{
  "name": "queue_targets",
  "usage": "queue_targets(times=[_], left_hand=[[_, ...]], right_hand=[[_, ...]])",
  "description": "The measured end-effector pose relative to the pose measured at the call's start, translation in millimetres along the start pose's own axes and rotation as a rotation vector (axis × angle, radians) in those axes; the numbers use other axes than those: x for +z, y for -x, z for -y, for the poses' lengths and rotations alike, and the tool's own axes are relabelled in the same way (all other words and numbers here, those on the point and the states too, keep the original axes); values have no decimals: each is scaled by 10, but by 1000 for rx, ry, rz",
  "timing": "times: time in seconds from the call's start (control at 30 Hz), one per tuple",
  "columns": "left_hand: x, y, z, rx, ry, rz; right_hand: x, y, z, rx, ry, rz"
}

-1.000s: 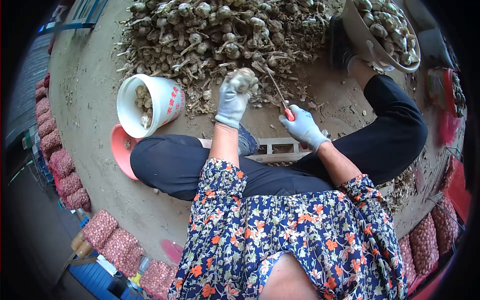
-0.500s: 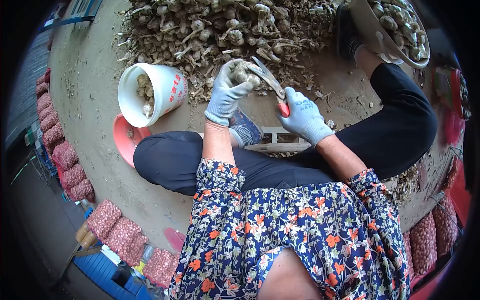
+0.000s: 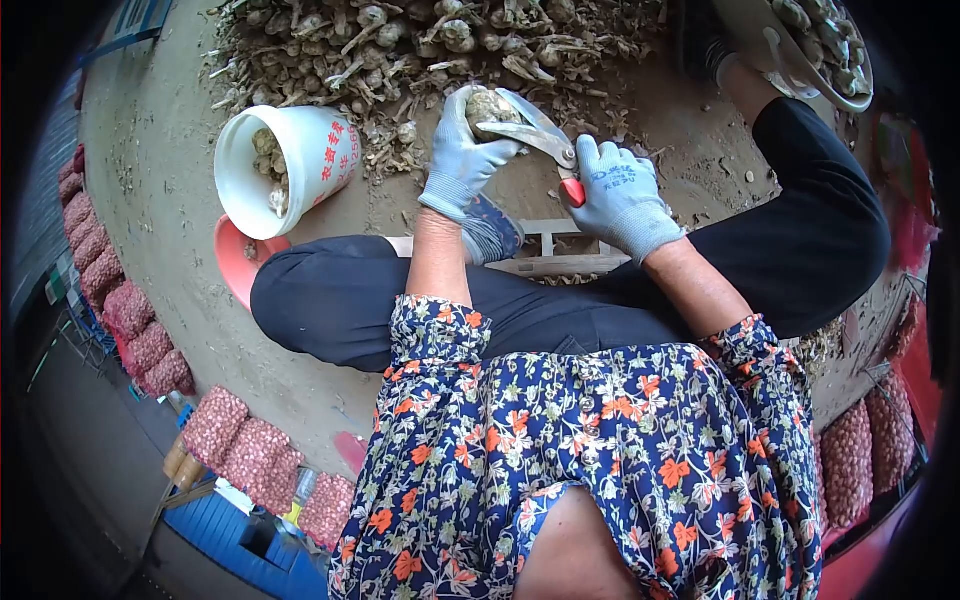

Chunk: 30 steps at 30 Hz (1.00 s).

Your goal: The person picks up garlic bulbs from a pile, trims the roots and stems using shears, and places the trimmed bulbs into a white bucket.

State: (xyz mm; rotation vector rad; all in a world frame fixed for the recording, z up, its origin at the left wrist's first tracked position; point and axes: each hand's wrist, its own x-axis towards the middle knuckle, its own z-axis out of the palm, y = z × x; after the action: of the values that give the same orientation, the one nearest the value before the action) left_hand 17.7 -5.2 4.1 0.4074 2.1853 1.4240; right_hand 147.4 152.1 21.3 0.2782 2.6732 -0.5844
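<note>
My left hand (image 3: 462, 160), in a pale grey-blue work glove, is closed round a garlic bulb (image 3: 490, 106). In my right hand (image 3: 618, 192), gloved the same way, are red-handled shears (image 3: 548, 138). Their blades are spread apart, reaching to the bulb on both sides. A large heap of garlic with dry stems (image 3: 400, 45) lies just beyond my hands. To the left, a white bucket (image 3: 318, 165) with red lettering leans on its side, holding several bulbs. Part of the shears' handles is hidden in my right palm.
A red basin (image 3: 236, 262) sits by my left knee. Another bucket (image 3: 800, 60) full of garlic stands at the upper right. Filled mesh sacks (image 3: 245, 450) line the left edge, with more sacks (image 3: 848, 462) at the right. A low slatted wooden piece (image 3: 560, 262) lies between my legs.
The shears' blades have spread wider and come round the bulb. My right hand has shifted a little right, and the whole view has moved slightly.
</note>
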Motion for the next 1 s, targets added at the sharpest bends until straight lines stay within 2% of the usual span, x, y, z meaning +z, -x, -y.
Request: queue_targets(times=[0.1, 0.23, 0.3, 0.37, 0.47, 0.5, 0.57, 0.63, 0.67, 0.7, 0.77, 0.8, 0.83, 0.87, 0.9, 0.97, 1.0], left_hand=[[93, 68, 59, 60, 65, -6], [100, 66, 109, -13, 29, 36], [96, 64, 209, -49, 77, 84], [120, 49, 491, -135, 289, 113], [53, 37, 386, -155, 327, 163], [41, 58, 397, -161, 344, 204], [6, 30, 451, -145, 381, 148], [-126, 75, 328, -75, 184, -83], [-218, 59, 231, -9, 124, -274], [-446, -71, 460, 84, 31, -534], [-1116, -109, 362, 92, 81, -952], [-1476, -107, 401, 116, -72, -1144], [-1578, 0, -32, -273, -561, -1271], [-1640, -83, -125, -652, -915, -1317], [-1628, -165, -121, -647, -919, -1317], [-1500, -334, -193, -451, -1399, -1019], [-1281, -487, -196, -256, -841, -862]], right_hand=[[-62, 26, 9, 44, -6, 117], [7, -36, -64, 29, -1, 205], [75, -61, -127, 12, -84, 239], [130, -72, -157, 17, -88, 249], [237, -109, -232, 82, -130, 352], [300, -65, -236, 81, -128, 352], [361, -96, -273, 209, -243, 266], [366, -84, -277, 243, -287, 244], [364, -63, -273, 279, -360, 238], [344, -58, -269, 316, -433, 226], [271, -27, -233, 350, -437, 261], [276, -24, -215, 347, -436, 262], [295, -41, -204, 342, -435, 263], [311, -67, -191, 328, -434, 265], [297, -103, -164, 328, -439, 264], [171, -84, -59, 324, -420, 326], [162, -102, -45, 335, -440, 309]])
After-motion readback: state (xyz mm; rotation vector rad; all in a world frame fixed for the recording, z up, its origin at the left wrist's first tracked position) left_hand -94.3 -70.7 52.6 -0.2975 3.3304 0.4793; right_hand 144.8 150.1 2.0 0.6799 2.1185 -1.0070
